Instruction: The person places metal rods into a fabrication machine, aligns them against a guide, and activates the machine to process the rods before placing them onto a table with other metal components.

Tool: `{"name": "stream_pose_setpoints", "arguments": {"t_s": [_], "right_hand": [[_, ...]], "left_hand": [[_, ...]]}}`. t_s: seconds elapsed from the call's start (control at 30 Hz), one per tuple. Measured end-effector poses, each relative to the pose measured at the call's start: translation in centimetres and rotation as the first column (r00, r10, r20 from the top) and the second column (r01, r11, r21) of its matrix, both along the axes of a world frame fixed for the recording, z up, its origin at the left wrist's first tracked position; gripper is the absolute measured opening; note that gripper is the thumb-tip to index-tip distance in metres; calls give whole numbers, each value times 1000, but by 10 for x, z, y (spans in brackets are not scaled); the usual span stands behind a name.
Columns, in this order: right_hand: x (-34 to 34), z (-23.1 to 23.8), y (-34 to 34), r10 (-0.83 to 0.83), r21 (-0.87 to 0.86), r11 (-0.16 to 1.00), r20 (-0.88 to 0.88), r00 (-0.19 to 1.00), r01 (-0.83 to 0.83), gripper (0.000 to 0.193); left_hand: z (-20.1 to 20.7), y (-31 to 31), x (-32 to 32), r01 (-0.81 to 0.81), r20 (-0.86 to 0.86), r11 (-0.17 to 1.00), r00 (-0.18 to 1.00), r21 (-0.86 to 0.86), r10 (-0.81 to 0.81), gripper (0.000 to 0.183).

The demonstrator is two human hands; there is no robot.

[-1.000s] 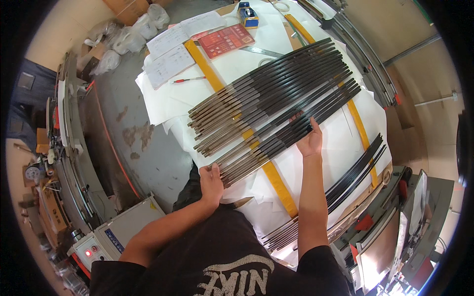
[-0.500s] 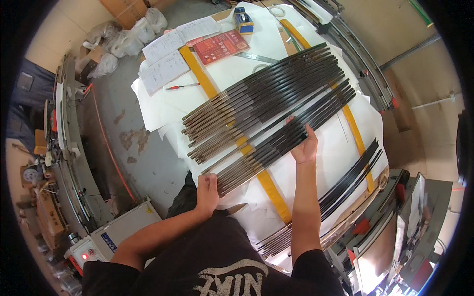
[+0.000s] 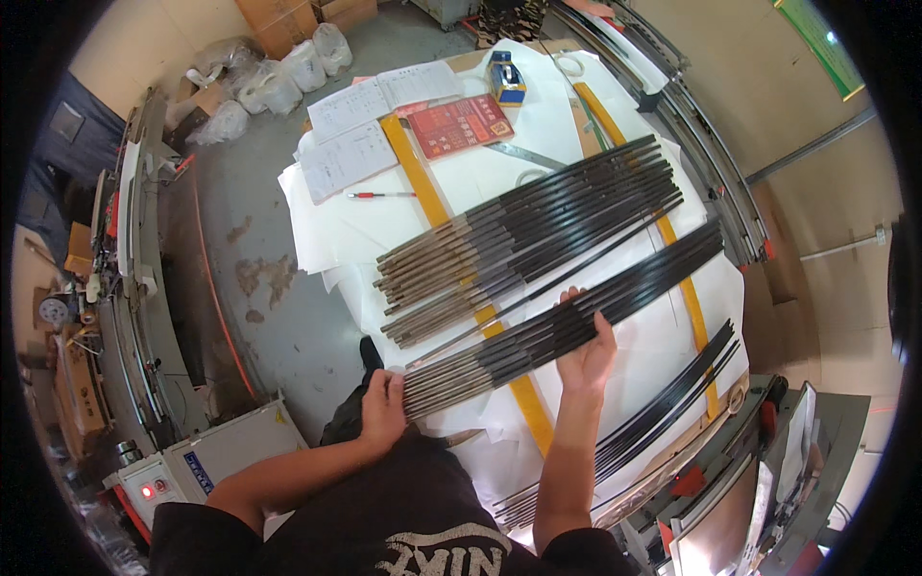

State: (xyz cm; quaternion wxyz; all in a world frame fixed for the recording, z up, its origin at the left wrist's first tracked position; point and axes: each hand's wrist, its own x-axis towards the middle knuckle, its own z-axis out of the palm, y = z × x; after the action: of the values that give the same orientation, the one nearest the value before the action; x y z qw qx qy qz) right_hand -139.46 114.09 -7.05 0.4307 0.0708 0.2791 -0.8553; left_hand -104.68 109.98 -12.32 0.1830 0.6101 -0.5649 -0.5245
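Note:
A row of long, thin rods (image 3: pixel 639 280), black on the right and bare grey-brown on the left, lies across both my hands. The fingers of my left hand (image 3: pixel 384 408) are closed at the bare left ends. Farther along, my right hand (image 3: pixel 588 360) cups the black part from below, thumb on the near side and fingertips showing on the far side. Beyond this row, a larger group of similar rods (image 3: pixel 567 206) rests on the white-covered table (image 3: pixel 336 226). One single rod (image 3: pixel 576 276) lies between the two groups.
Yellow strips (image 3: pixel 416 171) cross the table. More black rods (image 3: pixel 667 396) lie at the near right. Open notebooks (image 3: pixel 351 158), a red booklet (image 3: pixel 461 127), a pen (image 3: pixel 381 195), a metal ruler (image 3: pixel 526 155) and a blue-yellow box (image 3: pixel 506 82) sit at the far side.
The held row has shifted toward me and slightly right, widening its gap from the larger group. Its rods are packed closer together. The head view has shifted too.

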Motion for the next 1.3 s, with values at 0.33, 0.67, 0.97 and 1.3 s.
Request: {"name": "stream_pose_setpoints", "arguments": {"t_s": [0.33,0.67,0.97,1.3], "right_hand": [[160,78,-50,159,-44,986,-36,987,-161,56],[345,84,-178,492,-120,859,-71,868,-497,57],[542,44,-331,766,-14,630,-152,624,-777,50],[727,-3,-514,961,-33,274,60,272,-961,46]], "left_hand": [[36,-43,133,-117,-9,912,992,-393,124,26],[41,-81,314,-450,16,834,877,-319,479,24],[39,-148,501,-699,-4,648,681,-303,732,21],[10,-207,599,-856,106,341,326,-388,939,20]]}}
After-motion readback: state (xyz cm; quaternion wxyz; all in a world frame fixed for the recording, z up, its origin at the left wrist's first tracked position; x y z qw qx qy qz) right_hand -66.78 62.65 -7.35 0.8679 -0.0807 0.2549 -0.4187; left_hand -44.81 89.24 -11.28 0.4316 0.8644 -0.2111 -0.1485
